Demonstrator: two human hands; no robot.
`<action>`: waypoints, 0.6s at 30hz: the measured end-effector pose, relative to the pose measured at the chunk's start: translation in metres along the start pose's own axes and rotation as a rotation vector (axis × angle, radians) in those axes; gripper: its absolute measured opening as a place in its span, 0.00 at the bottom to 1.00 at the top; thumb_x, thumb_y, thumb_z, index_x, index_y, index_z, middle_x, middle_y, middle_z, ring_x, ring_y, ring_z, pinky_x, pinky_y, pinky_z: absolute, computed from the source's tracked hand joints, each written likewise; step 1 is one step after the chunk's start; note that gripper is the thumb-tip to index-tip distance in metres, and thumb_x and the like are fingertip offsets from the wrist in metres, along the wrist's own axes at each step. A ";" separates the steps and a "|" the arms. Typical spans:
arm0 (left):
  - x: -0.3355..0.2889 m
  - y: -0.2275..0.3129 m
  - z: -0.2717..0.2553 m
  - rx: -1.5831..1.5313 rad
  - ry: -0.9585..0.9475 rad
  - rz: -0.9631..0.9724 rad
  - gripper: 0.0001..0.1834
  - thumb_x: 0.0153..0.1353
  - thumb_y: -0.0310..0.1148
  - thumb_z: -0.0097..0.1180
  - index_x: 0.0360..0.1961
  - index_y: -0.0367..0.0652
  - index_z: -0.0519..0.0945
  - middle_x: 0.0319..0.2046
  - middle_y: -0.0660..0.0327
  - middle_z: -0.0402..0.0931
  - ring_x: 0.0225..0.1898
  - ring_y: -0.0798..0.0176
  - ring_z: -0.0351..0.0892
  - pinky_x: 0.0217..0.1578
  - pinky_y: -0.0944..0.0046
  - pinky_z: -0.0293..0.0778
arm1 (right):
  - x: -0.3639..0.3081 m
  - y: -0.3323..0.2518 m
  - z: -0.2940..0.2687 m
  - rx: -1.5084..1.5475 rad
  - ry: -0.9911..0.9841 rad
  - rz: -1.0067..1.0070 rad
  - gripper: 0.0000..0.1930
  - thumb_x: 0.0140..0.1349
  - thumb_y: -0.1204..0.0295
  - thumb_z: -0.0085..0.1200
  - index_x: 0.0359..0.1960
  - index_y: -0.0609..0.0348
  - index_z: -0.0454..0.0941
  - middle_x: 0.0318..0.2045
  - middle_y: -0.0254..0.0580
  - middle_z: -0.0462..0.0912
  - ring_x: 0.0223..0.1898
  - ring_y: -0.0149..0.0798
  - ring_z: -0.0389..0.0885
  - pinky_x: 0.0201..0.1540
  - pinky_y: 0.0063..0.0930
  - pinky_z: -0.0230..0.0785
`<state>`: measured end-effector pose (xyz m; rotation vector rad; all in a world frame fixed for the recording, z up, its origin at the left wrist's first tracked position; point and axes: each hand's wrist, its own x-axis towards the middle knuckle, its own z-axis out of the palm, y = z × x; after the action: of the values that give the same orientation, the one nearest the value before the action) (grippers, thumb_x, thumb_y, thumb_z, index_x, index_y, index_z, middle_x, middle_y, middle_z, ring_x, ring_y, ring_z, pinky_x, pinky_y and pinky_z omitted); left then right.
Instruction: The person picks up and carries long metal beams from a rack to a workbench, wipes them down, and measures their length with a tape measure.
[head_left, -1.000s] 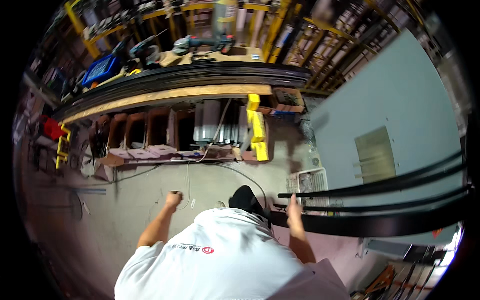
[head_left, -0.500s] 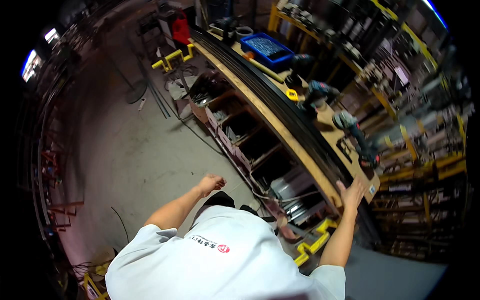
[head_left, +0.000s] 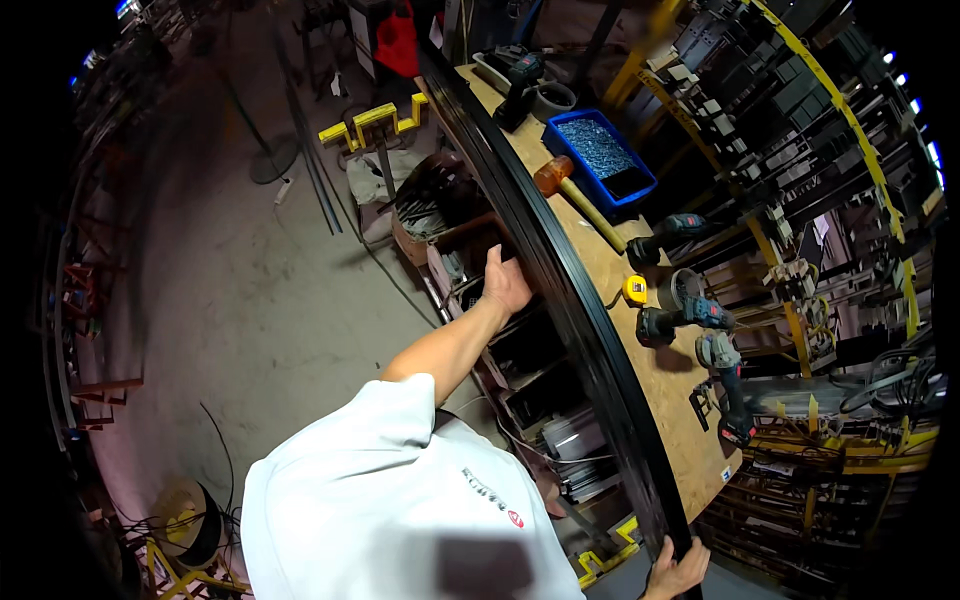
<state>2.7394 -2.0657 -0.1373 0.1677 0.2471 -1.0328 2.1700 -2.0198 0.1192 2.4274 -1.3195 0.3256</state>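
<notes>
A long black ridged profile bar (head_left: 575, 292) lies along the left edge of the wooden workbench, running from the far end down to me. Partway along its left side, my left hand (head_left: 511, 287) grips it with the thumb raised; the fingers disappear beneath the bar. At the near end my right hand (head_left: 680, 572) is wrapped round the bar, its fingers over the right side. Whether the bar is one piece or more lying together, I cannot tell.
On the workbench (head_left: 690, 450) are a mallet (head_left: 585, 203), a blue tray (head_left: 648, 186) of small metal parts, a yellow tape measure (head_left: 635, 291), cordless drills (head_left: 683, 318) and an angle grinder (head_left: 732, 390). Open bins (head_left: 470, 240) sit below. Yellow bracket stands (head_left: 375, 118) and stocked racks surround it.
My left hand has come up from over the floor to the bar. My right hand has moved to its near end. The bar now covers the bench's bare left edge.
</notes>
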 end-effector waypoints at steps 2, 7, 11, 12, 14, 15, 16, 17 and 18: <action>0.014 0.006 -0.007 -0.099 -0.161 -0.055 0.38 0.69 0.62 0.44 0.57 0.36 0.80 0.55 0.49 0.82 0.55 0.44 0.80 0.61 0.43 0.75 | 0.006 -0.031 -0.023 -0.084 0.097 -0.052 0.26 0.58 0.42 0.67 0.36 0.54 0.84 0.28 0.45 0.81 0.29 0.54 0.80 0.31 0.47 0.74; -0.014 0.028 -0.022 -0.113 -0.051 -0.218 0.32 0.66 0.56 0.56 0.54 0.36 0.82 0.51 0.49 0.84 0.50 0.44 0.84 0.56 0.39 0.79 | -0.050 -0.009 0.019 -0.115 0.003 0.015 0.26 0.68 0.47 0.58 0.39 0.64 0.82 0.31 0.54 0.82 0.33 0.59 0.81 0.35 0.49 0.73; -0.067 0.057 -0.018 -0.012 0.143 -0.165 0.24 0.69 0.46 0.57 0.55 0.36 0.80 0.50 0.50 0.85 0.50 0.45 0.84 0.58 0.40 0.78 | -0.060 0.007 0.090 0.125 -0.125 0.089 0.29 0.68 0.46 0.56 0.35 0.67 0.82 0.28 0.57 0.82 0.33 0.64 0.80 0.36 0.53 0.72; -0.073 0.061 -0.023 0.004 0.148 -0.145 0.23 0.70 0.45 0.56 0.55 0.36 0.80 0.49 0.50 0.85 0.50 0.46 0.85 0.58 0.40 0.78 | -0.060 0.005 0.103 0.162 -0.236 0.144 0.21 0.66 0.53 0.58 0.36 0.63 0.84 0.30 0.59 0.84 0.35 0.66 0.81 0.39 0.54 0.71; -0.082 0.071 -0.039 0.034 0.160 -0.097 0.22 0.72 0.43 0.54 0.56 0.37 0.80 0.49 0.51 0.85 0.50 0.47 0.85 0.59 0.41 0.78 | -0.055 -0.010 0.137 0.282 -0.315 0.198 0.21 0.66 0.53 0.58 0.37 0.64 0.85 0.32 0.62 0.85 0.37 0.66 0.82 0.41 0.53 0.73; -0.083 0.075 -0.048 0.065 0.186 -0.079 0.21 0.71 0.43 0.55 0.56 0.37 0.80 0.50 0.51 0.85 0.51 0.47 0.85 0.58 0.41 0.78 | -0.053 -0.016 0.152 0.310 -0.383 0.226 0.23 0.66 0.52 0.58 0.37 0.65 0.85 0.33 0.63 0.85 0.38 0.67 0.83 0.42 0.54 0.74; -0.082 0.079 -0.057 0.096 0.212 -0.060 0.21 0.71 0.43 0.56 0.56 0.37 0.80 0.51 0.51 0.84 0.51 0.47 0.85 0.58 0.41 0.78 | -0.054 -0.020 0.168 0.317 -0.430 0.237 0.23 0.67 0.52 0.58 0.37 0.64 0.85 0.32 0.64 0.85 0.38 0.67 0.83 0.42 0.54 0.74; -0.080 0.083 -0.069 0.128 0.240 -0.041 0.21 0.71 0.43 0.57 0.55 0.38 0.80 0.52 0.52 0.84 0.52 0.48 0.84 0.58 0.40 0.78 | -0.055 -0.022 0.185 0.324 -0.478 0.247 0.23 0.67 0.51 0.57 0.37 0.64 0.85 0.32 0.64 0.85 0.38 0.68 0.83 0.43 0.55 0.74; -0.079 0.087 -0.077 0.131 0.220 -0.054 0.21 0.71 0.43 0.57 0.56 0.39 0.79 0.53 0.52 0.84 0.53 0.48 0.84 0.58 0.40 0.78 | -0.053 -0.028 0.193 0.329 -0.482 0.233 0.24 0.68 0.50 0.56 0.37 0.63 0.85 0.33 0.66 0.85 0.38 0.69 0.83 0.43 0.55 0.74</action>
<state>2.7665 -1.9370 -0.1874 0.3957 0.3851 -1.0849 2.1708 -2.0450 -0.0810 2.7372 -1.8913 0.0069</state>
